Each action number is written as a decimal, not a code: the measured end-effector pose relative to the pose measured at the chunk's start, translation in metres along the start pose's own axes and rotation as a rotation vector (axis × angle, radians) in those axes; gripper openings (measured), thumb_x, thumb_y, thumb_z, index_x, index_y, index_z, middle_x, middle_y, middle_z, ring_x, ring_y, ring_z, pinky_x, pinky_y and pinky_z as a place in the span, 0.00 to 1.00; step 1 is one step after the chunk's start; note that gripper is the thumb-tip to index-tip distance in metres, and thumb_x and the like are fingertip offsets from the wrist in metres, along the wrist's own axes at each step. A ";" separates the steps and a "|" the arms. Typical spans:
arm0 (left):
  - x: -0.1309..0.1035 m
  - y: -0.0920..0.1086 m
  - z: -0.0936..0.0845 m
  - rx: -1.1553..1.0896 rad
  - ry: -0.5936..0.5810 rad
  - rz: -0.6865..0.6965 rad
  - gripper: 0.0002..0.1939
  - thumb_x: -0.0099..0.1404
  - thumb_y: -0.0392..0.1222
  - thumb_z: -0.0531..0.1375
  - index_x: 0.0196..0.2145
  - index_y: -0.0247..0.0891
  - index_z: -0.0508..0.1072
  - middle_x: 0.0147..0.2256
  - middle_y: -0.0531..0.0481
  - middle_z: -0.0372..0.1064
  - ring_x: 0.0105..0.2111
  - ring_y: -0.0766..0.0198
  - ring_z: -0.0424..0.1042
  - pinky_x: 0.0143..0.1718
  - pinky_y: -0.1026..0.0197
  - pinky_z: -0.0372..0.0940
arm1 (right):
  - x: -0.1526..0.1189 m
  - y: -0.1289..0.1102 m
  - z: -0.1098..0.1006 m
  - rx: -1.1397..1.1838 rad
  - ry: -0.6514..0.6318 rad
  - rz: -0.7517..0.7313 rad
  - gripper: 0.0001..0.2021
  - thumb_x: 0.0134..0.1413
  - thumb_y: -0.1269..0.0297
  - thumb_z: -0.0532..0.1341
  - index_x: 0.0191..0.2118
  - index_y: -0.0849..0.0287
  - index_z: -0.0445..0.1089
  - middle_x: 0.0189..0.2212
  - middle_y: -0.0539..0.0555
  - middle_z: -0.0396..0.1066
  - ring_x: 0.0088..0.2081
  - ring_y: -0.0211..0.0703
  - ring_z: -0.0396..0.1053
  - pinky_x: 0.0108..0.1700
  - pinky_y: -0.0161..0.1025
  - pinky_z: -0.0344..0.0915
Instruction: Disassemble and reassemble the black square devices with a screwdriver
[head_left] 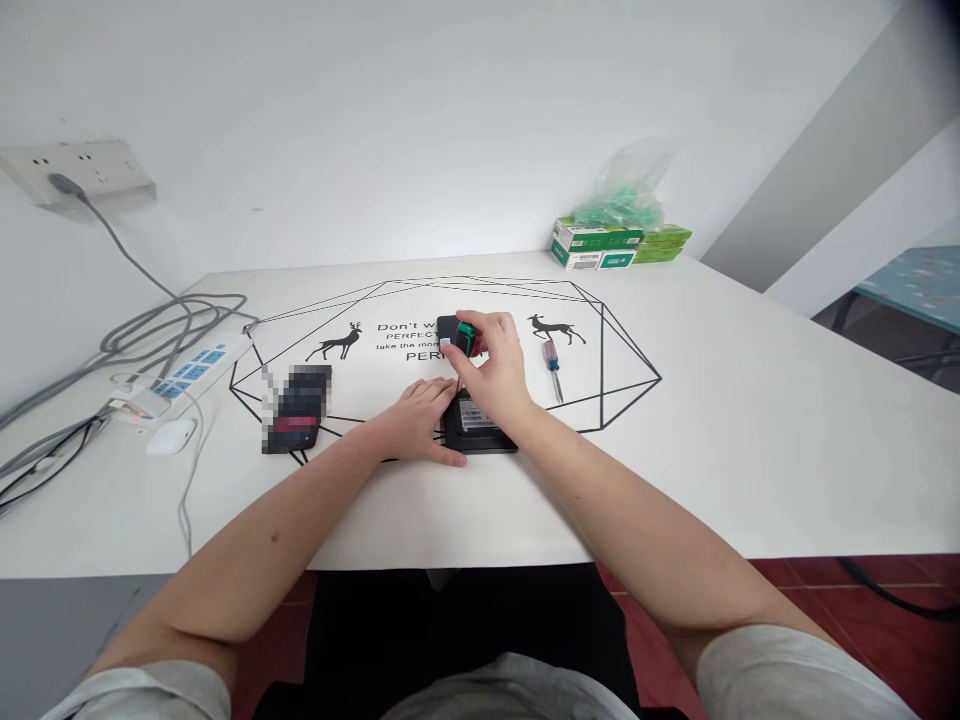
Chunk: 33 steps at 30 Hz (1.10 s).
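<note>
A flat black device (484, 440) with a white printed label lies on the table in front of me. My left hand (421, 420) holds its left side, with the thumb at the near edge and the fingers at the far left corner. Above the device, my right hand (493, 365) is closed around a screwdriver (466, 338) with a green and black handle. Its thin shaft points down at the device's far left part; the tip is hidden. A black object (447, 326) shows partly behind the screwdriver handle. To the right lies a second screwdriver (553, 370) with a clear reddish and blue handle.
A pixelated dark phone-like object (298, 410) lies at the left. Beyond it are a white power strip (196, 368), a white earbud case (171, 437) and coiled grey cables (176, 310). Green and white boxes (598, 240) with a plastic bag (626, 195) stand against the wall.
</note>
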<state>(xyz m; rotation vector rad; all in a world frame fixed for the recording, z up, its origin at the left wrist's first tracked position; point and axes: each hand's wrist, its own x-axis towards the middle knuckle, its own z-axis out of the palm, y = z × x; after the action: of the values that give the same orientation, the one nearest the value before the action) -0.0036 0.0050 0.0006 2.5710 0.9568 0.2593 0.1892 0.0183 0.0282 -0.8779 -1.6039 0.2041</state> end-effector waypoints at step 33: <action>-0.001 -0.001 -0.001 0.000 -0.014 -0.024 0.67 0.59 0.81 0.67 0.81 0.39 0.49 0.77 0.30 0.52 0.76 0.27 0.50 0.76 0.30 0.46 | 0.002 0.000 -0.001 0.064 -0.081 -0.008 0.24 0.67 0.65 0.60 0.67 0.49 0.65 0.54 0.59 0.75 0.48 0.50 0.75 0.48 0.52 0.80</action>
<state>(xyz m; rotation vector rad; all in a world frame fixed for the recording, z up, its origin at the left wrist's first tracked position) -0.0052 0.0047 0.0009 2.5568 0.9816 0.2343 0.1905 0.0191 0.0296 -0.8229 -1.6663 0.2865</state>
